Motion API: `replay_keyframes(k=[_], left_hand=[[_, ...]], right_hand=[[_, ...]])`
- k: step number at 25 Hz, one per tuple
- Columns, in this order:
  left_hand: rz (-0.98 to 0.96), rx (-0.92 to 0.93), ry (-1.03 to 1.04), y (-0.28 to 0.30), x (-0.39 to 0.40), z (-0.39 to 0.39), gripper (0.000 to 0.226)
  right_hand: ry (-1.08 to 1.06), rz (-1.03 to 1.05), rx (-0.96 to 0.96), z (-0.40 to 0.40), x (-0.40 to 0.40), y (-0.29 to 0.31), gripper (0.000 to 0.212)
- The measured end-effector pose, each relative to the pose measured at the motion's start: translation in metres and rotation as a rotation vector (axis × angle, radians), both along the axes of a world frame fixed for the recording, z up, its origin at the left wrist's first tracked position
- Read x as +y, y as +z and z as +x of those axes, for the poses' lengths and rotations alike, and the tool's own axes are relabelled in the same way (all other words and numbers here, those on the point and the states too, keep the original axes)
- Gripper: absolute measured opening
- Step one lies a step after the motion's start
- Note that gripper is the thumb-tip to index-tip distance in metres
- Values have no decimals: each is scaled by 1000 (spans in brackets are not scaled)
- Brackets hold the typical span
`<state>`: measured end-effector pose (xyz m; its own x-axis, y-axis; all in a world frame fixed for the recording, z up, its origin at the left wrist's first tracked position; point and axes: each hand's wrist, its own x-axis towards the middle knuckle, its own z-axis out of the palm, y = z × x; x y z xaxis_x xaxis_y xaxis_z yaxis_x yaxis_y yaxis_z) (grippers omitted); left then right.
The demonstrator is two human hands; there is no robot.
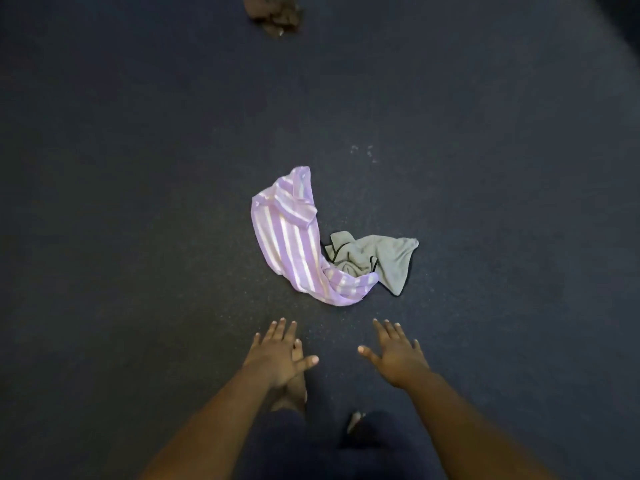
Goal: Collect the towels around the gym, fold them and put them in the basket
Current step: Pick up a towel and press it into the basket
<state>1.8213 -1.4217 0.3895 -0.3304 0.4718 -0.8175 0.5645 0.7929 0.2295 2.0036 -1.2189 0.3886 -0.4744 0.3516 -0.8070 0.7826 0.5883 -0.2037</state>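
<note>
Your left hand (277, 355) and right hand (398, 355) were both stretched forward over the floor (138, 202), fingers straight and spread, each grip apart and holding nothing. Just ahead of your fingertips, between the two hands and slightly beyond them, lay the purple striped towel (294, 251), rumpled, curving from its far end down to a bunched near end. The grey towel (384, 259) lay crumpled ahead of your right hand, touching the striped towel's near end, which partly overlapped it. Neither hand touched either towel.

Well beyond both hands, near the far edge of the view and roughly in line with your left hand, sat a brown towel (275, 12), bunched in a heap and partly cut off by the frame.

Beneath your left hand your bare foot (294, 386) rested on the floor, and the toes of the other foot (355, 420) showed nearer your body, between your forearms. Nothing stood between your hands and the two near towels. The dark speckled floor ran open to the left and right of both hands, with a few pale specks beyond the striped towel.
</note>
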Motion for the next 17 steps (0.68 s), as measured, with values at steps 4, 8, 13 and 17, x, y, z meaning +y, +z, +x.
replay_keyframes(k=[4, 8, 13, 17], left_hand=[[-31, -16, -22, -84, 47, -61, 105], [-68, -62, -24, -208, 92, -99, 104], [-177, -101, -37, -367, 123, -107, 105], [-197, -143, -66, -454, 145, -100, 103]], right_hand=[[-6, -39, -19, -65, 47, -96, 85], [48, -67, -94, -110, 95, -246, 84], [124, 46, -51, -150, 140, -425, 68], [253, 181, -51, -172, 152, -523, 50]])
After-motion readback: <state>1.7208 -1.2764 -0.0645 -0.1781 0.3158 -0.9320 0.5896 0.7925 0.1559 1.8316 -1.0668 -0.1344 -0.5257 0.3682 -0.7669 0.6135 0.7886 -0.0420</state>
